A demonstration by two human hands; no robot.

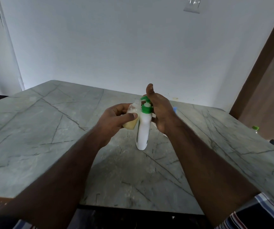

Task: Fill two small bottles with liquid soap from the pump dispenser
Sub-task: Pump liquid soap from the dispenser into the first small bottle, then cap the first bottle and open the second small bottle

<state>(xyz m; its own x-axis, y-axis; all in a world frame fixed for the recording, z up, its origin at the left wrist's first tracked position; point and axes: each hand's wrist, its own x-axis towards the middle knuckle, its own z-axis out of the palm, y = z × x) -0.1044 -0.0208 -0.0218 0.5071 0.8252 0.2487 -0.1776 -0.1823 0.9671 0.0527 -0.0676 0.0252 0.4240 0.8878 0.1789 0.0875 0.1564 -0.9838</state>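
White green-capped pump dispenser (143,128) upright, tilted clear small bottle (131,119) part-filled yellowish

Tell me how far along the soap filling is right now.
Partly done: the small bottle in the left hand already holds some yellowish soap, with room left near its neck. In hand: that bottle's mouth is held at the green pump of the white dispenser, with the right hand on top of the pump. Left: topping it up and filling a second bottle, which I cannot see here.
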